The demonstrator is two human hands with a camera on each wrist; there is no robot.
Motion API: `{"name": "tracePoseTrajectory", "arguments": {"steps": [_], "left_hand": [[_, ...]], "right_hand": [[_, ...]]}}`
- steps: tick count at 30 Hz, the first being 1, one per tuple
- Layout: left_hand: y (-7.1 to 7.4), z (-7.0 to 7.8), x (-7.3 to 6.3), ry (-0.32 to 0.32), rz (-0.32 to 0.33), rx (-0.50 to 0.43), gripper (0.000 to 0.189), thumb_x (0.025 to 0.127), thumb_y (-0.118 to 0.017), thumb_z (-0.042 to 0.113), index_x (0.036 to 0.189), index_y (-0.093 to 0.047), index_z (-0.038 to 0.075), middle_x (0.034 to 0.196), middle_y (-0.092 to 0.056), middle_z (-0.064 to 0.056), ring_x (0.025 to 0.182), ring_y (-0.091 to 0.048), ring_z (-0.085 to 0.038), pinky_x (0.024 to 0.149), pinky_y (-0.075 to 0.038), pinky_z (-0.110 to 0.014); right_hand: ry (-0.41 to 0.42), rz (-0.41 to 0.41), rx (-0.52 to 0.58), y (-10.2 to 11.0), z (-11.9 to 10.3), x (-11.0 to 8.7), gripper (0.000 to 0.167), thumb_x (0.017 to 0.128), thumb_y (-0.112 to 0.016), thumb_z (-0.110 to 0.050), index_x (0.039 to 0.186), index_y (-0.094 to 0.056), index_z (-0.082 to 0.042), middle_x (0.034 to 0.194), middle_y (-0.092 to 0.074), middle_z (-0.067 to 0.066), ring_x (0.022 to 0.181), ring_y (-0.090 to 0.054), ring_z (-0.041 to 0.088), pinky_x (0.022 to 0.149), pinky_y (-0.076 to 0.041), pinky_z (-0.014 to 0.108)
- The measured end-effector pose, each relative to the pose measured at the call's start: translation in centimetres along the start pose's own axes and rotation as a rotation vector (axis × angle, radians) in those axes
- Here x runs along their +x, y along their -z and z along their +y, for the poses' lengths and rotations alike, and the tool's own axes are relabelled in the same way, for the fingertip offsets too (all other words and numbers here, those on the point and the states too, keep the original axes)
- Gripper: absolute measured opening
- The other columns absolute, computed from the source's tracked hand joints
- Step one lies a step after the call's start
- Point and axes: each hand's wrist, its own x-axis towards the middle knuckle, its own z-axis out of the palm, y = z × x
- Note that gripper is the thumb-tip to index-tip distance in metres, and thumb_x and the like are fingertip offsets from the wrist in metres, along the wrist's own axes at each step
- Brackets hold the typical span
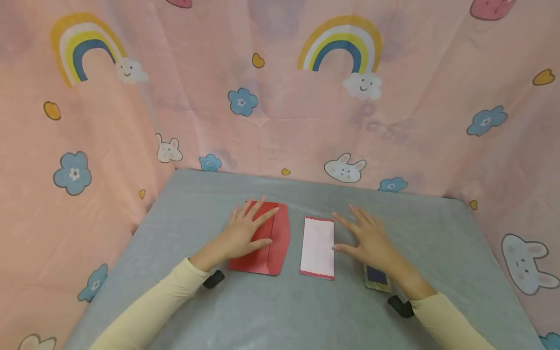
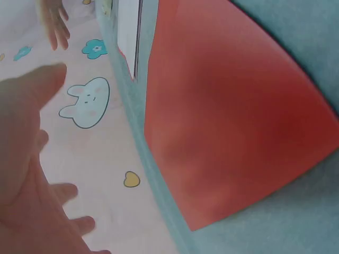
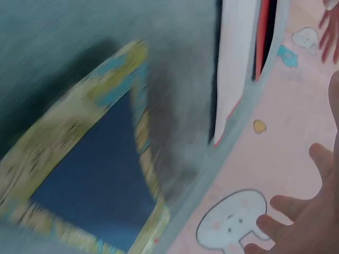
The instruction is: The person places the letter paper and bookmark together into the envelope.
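On the left, my left hand (image 1: pixel 241 236) hovers with spread fingers over a red envelope (image 1: pixel 280 238), its flap side to the right. The left wrist view shows space between that hand and the envelope (image 2: pixel 228 116). In the middle lies a white paper rectangle (image 1: pixel 317 248) with ragged red strips at its two short ends. My right hand (image 1: pixel 373 242) is held just right of the paper, fingers apart and nothing in them. Partly hidden under the right hand is a flat dark blue rectangle with a patterned yellowish border (image 3: pixel 98 180).
The things lie on a grey cloth-covered table (image 1: pixel 280 316). A pink curtain (image 1: pixel 280 136) printed with rainbows, rabbits and flowers stands behind the table and along both sides. Black straps or mounts (image 1: pixel 213 279) show at both wrists.
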Motion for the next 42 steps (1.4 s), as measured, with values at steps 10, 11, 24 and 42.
{"name": "tracePoseTrajectory", "arguments": {"steps": [10, 11, 24, 42], "left_hand": [[-1.2, -0.6, 0.0, 0.121, -0.011, -0.095, 0.077, 0.091, -0.068, 0.041, 0.156, -0.027, 0.031, 0.164, -0.020, -0.017, 0.148, -0.024, -0.046, 0.116, -0.021, -0.068], [-1.4, -0.6, 0.0, 0.134, -0.021, -0.099, 0.077, 0.091, -0.067, 0.041, 0.156, -0.027, 0.031, 0.164, -0.021, -0.017, 0.148, -0.024, -0.046, 0.116, -0.021, -0.068], [-3.7, -0.5, 0.7, 0.274, -0.116, -0.144, 0.078, 0.089, -0.069, 0.045, 0.155, -0.029, 0.034, 0.166, -0.011, -0.015, 0.151, -0.013, -0.047, 0.114, -0.013, -0.074], [-4.9, -0.3, 1.1, 0.290, -0.111, -0.104, 0.077, 0.086, -0.070, 0.048, 0.153, -0.034, 0.034, 0.163, -0.019, -0.018, 0.146, -0.022, -0.048, 0.104, -0.029, -0.072]], "right_hand": [[-0.034, -0.010, 0.134, -1.6, -2.7, 2.8, 0.077, 0.082, -0.072, -0.055, 0.149, -0.044, -0.029, 0.158, -0.033, 0.023, 0.146, -0.028, 0.047, 0.113, -0.017, 0.073], [-0.038, -0.016, 0.144, -1.8, -3.0, 3.0, 0.077, 0.082, -0.072, -0.055, 0.149, -0.044, -0.030, 0.158, -0.033, 0.023, 0.147, -0.027, 0.047, 0.114, -0.017, 0.072], [-0.026, -0.068, 0.169, -4.2, -5.9, 6.0, 0.076, 0.082, -0.070, -0.058, 0.148, -0.047, -0.028, 0.155, -0.039, 0.023, 0.144, -0.036, 0.045, 0.112, -0.025, 0.071], [-0.044, -0.147, 0.171, -6.8, -8.5, 8.7, 0.076, 0.082, -0.071, -0.058, 0.146, -0.050, -0.024, 0.153, -0.042, 0.023, 0.144, -0.036, 0.043, 0.116, -0.024, 0.066]]}}
